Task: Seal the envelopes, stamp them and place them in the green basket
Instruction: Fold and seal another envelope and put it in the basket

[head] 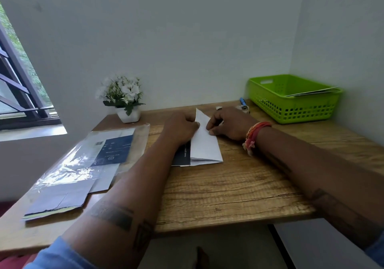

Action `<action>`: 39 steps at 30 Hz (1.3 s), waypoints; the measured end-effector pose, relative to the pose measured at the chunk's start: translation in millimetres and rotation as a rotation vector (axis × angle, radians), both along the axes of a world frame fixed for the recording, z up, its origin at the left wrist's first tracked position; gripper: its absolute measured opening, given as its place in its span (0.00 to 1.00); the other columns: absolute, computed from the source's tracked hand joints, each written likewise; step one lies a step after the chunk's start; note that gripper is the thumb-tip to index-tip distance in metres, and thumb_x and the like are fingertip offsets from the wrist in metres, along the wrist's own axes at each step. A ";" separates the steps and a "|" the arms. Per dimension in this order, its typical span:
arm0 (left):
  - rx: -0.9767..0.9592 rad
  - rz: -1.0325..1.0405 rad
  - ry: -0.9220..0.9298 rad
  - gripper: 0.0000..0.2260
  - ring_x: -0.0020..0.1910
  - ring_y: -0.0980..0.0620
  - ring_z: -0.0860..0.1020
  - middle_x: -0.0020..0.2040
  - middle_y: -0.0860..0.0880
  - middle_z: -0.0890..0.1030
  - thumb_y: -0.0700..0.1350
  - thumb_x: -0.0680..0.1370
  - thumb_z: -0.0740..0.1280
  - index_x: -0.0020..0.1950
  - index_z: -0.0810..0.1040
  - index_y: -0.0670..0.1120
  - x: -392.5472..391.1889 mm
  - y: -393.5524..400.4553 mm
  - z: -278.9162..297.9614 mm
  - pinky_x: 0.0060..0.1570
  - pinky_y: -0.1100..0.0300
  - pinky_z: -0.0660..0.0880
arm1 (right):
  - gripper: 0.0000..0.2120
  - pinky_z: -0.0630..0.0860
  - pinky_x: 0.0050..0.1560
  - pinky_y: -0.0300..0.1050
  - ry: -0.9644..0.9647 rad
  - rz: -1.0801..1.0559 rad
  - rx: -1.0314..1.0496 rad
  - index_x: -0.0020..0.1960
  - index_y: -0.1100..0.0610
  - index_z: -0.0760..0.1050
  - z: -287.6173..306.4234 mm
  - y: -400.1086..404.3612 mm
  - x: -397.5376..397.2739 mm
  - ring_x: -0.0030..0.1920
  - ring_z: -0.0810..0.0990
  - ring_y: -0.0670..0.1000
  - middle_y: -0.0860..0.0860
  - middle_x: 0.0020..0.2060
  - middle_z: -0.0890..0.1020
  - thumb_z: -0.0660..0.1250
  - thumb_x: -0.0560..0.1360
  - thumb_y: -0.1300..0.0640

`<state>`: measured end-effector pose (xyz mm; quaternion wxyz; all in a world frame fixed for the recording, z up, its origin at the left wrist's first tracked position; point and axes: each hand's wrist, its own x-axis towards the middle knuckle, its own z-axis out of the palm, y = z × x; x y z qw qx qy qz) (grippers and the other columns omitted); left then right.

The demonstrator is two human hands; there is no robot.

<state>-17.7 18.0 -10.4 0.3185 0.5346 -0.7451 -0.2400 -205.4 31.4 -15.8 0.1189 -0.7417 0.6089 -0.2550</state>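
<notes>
Envelope (204,144) in white sits flat on the table (239,185), right between the two hands, its pointed flap standing up at the far end. Left hand (181,126) has its fingers curled onto the envelope's left edge, pinning it down; right hand (230,123) pinches the right side of the flap near its fold. Both hands are holding paper, neither is spread wide. A dark printed sheet (182,154) pokes out from under the envelope, beneath the left wrist.

This looks like the sealing step: the flap is up, not yet pressed shut. The next move, by my reading, calls for folding that flap toward the body and running the fingers along the crease while the left hand keeps the envelope from sliding.

Beyond the right hand lie a blue pen-like item (242,101) and a small object I cannot make out. Farther right of that hand stands the green basket (295,108), with flat paper already resting across its rim. Left of the left hand lies a pile of envelopes under clear plastic (83,160), and a white flower pot (127,115) sits beyond it. Bare wood lies between the right hand and the basket, so the carry across looks unobstructed.
</notes>
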 end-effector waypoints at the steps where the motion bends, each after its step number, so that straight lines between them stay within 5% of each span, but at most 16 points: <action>1: -0.003 0.007 -0.010 0.10 0.53 0.52 0.81 0.54 0.52 0.85 0.45 0.79 0.68 0.58 0.85 0.51 1.1 -2.0 -1.2 0.58 0.53 0.78 | 0.07 0.74 0.56 0.41 0.016 0.004 -0.008 0.51 0.48 0.84 -0.5 -0.8 0.3 0.52 0.79 0.44 0.46 0.53 0.81 0.74 0.73 0.53; 5: -0.039 0.030 -0.130 0.13 0.53 0.54 0.78 0.59 0.52 0.83 0.46 0.78 0.69 0.63 0.82 0.52 -0.7 -9.1 -5.1 0.52 0.61 0.71 | 0.07 0.76 0.57 0.43 0.105 0.002 -0.035 0.52 0.47 0.84 -1.5 -3.5 -0.1 0.52 0.79 0.46 0.46 0.53 0.81 0.73 0.75 0.51; 9: -0.062 0.061 -0.213 0.25 0.66 0.49 0.75 0.68 0.49 0.77 0.48 0.77 0.72 0.73 0.73 0.49 -3.1 -16.5 -12.3 0.62 0.60 0.68 | 0.07 0.77 0.57 0.45 0.147 -0.008 -0.056 0.53 0.48 0.84 -1.9 -4.8 1.2 0.52 0.80 0.46 0.46 0.53 0.83 0.71 0.76 0.51; 14: -0.151 0.017 -0.387 0.16 0.71 0.47 0.70 0.73 0.50 0.72 0.50 0.79 0.69 0.67 0.78 0.57 -8.1 -19.0 -18.0 0.69 0.51 0.67 | 0.08 0.77 0.56 0.44 0.170 -0.018 -0.071 0.54 0.49 0.84 -1.0 -4.5 4.6 0.52 0.80 0.46 0.45 0.52 0.84 0.70 0.77 0.52; 22: -0.121 -0.138 -0.507 0.23 0.72 0.45 0.70 0.76 0.47 0.70 0.39 0.82 0.57 0.70 0.74 0.63 -14.5 -13.6 -19.4 0.66 0.54 0.69 | 0.10 0.68 0.36 0.40 0.101 -0.133 -0.019 0.44 0.53 0.78 2.1 -2.2 2.4 0.43 0.77 0.47 0.47 0.42 0.80 0.74 0.73 0.47; 31: -0.133 -0.133 -0.529 0.24 0.73 0.44 0.69 0.77 0.47 0.67 0.38 0.82 0.59 0.74 0.72 0.59 -16.1 -16.5 -22.1 0.70 0.52 0.69 | 0.12 0.75 0.48 0.46 0.197 -0.036 0.170 0.45 0.52 0.77 19.7 10.4 -2.4 0.46 0.79 0.49 0.49 0.44 0.82 0.74 0.73 0.44; 39: -0.139 -0.139 -0.538 0.25 0.73 0.43 0.68 0.78 0.46 0.67 0.36 0.81 0.60 0.74 0.71 0.59 -16.6 -19.7 -24.7 0.71 0.51 0.69 | 0.22 0.72 0.43 0.41 0.370 -0.011 0.363 0.55 0.52 0.78 38.1 32.9 -3.3 0.46 0.76 0.45 0.48 0.50 0.80 0.72 0.70 0.37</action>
